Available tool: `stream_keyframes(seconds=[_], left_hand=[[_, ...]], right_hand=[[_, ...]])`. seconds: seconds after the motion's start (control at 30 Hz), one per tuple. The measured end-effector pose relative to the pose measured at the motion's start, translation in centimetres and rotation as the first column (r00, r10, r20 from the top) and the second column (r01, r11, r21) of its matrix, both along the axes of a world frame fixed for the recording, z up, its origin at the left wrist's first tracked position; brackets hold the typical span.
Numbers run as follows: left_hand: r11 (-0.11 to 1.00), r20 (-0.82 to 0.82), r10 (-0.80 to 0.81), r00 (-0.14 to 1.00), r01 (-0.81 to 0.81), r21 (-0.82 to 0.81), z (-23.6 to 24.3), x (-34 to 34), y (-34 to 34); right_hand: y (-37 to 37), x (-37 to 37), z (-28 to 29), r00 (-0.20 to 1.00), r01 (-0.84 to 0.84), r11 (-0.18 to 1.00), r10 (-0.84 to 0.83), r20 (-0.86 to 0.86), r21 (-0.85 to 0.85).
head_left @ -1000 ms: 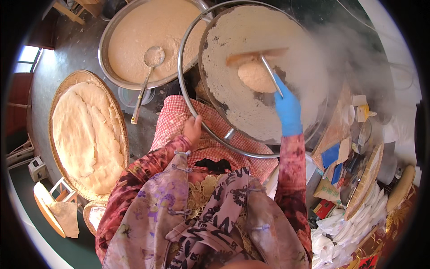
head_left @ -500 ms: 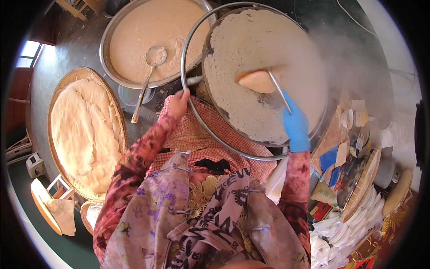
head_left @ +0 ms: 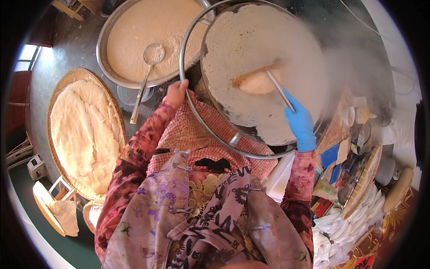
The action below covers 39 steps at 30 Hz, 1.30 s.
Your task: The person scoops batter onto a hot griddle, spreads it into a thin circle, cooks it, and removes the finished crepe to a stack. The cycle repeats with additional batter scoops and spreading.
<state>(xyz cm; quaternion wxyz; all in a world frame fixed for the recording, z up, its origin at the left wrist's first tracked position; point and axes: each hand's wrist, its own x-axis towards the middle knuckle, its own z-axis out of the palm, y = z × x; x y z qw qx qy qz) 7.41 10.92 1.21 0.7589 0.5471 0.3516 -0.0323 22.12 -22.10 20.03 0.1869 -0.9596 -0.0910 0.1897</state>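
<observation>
A round griddle (head_left: 233, 49) coated with pale batter stands in front of me, with a metal ring rail (head_left: 183, 49) around it. My left hand (head_left: 177, 93), bare, is closed on the rail's near-left side. In a blue glove, my right hand (head_left: 300, 123) grips the metal handle of a batter spreader (head_left: 255, 74). Its wooden blade lies across the middle of the griddle, against a mound of batter (head_left: 262, 84). Steam blurs the griddle's right side.
A wide metal basin (head_left: 102, 49) of batter stands at the back left, a ladle (head_left: 144, 85) resting in it with its handle over the rim. Left of me, a woven tray (head_left: 50, 121) bears stacked flatbreads (head_left: 83, 134). Boxes and plastic bags (head_left: 358, 224) crowd the right side.
The ring rail has turned counterclockwise, its left joint now at the near side. The spreader's blade has shifted slightly left and tilted; my right hand has moved slightly right and nearer to me.
</observation>
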Motion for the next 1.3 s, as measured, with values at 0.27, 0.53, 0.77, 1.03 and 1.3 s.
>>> stream_keyframes(seconds=[0.27, 0.53, 0.77, 1.03, 1.3], left_hand=[[0.979, 0.13, 0.154, 0.98, -0.169, 0.117, 1.9, -1.4, -1.4], [0.998, 0.006, 0.062, 0.998, -0.062, 0.001, 2.4, -7.6, -8.3], [0.985, -0.123, -0.023, 0.992, 0.001, -0.174, 2.3, -7.9, -9.8], [0.946, -0.193, -0.15, 0.97, 0.084, -0.313, 2.4, -8.4, -11.5], [0.925, -0.155, -0.188, 0.97, 0.122, -0.361, 3.8, -8.4, -12.2]], right_hand=[[3.5, 6.8, -2.2, 0.942, -0.308, 0.895, 0.335, -0.028, 0.322], [0.7, 18.7, -2.2, 0.912, -0.349, 0.893, 0.393, -0.114, 0.285], [-6.9, 19.4, -1.7, 0.968, -0.187, 0.941, 0.225, -0.11, 0.282], [-7.6, 0.5, -1.5, 0.933, 0.307, 0.885, -0.207, -0.295, 0.351], [-1.5, -14.4, 0.8, 0.889, 0.405, 0.823, -0.253, -0.381, 0.399]])
